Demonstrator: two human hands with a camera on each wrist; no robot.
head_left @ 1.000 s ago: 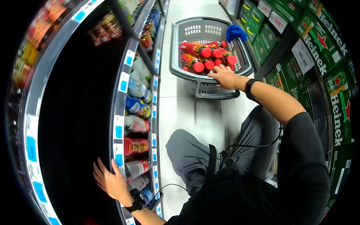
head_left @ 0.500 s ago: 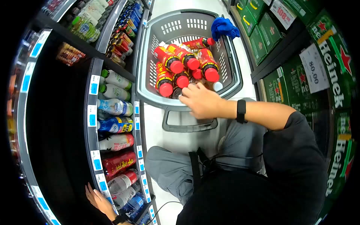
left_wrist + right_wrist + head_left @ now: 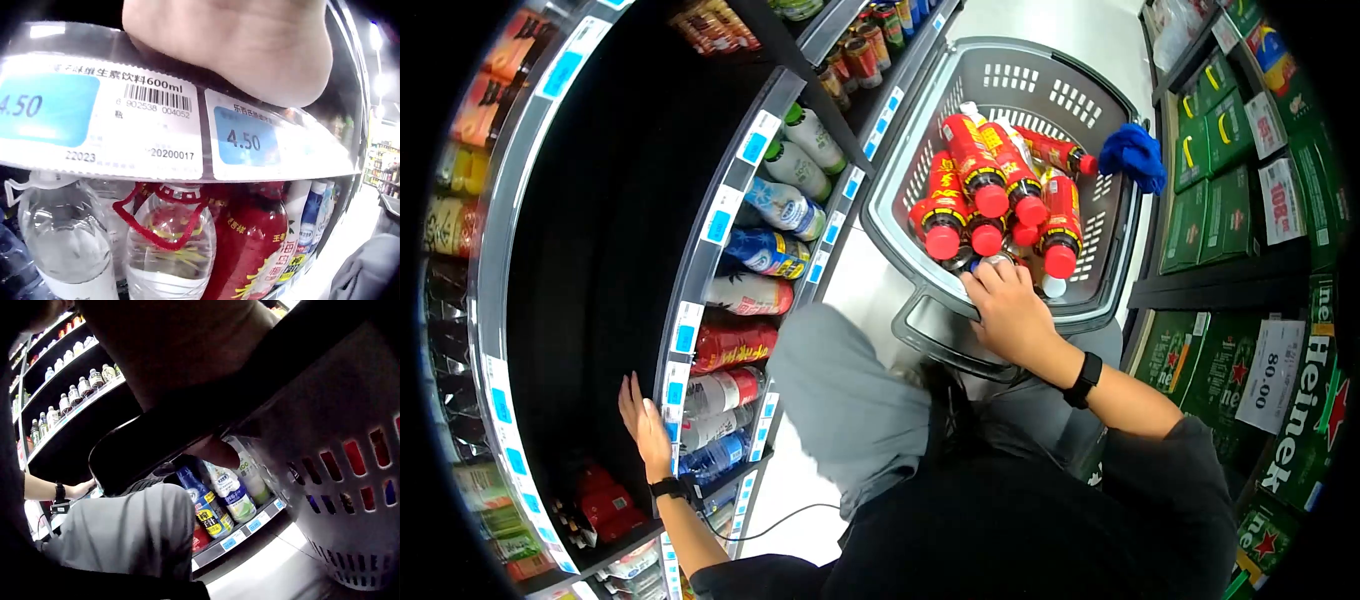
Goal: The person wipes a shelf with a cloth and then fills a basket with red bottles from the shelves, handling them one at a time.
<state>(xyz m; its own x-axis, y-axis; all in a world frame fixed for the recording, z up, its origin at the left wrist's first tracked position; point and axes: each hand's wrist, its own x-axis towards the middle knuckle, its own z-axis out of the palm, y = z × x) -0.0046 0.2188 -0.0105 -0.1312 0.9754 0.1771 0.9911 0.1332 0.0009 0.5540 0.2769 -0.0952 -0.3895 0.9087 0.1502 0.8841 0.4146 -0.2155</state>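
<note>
My right hand [image 3: 1012, 312] grips the near rim of a grey shopping basket [image 3: 897, 225], its fingers hooked over the edge. In the right wrist view the thumb [image 3: 215, 452] shows below the dark rim, outside the basket wall [image 3: 350, 515]. Inside the basket lies a heap of red-labelled drink bottles [image 3: 972, 160] with red caps, close to my fingertips. My left hand [image 3: 646, 425] rests on the front edge of a dark shelf [image 3: 550, 300], fingers extended over it. In the left wrist view the heel of that hand [image 3: 250, 44] sits above price labels [image 3: 240, 137].
Several large drink bottles [image 3: 745, 300] stand on the lower shelf at left. A blue cloth [image 3: 1133, 158] hangs on the basket's right rim. Green beer cartons [image 3: 1215, 215] line the right side of the aisle. My knee [image 3: 840, 390] is close to the basket's folded-down handle [image 3: 945, 345].
The basket has come nearer to my body along the floor, with the right hand staying at its near rim. My left hand remains at the shelf edge. The head view has shifted.
</note>
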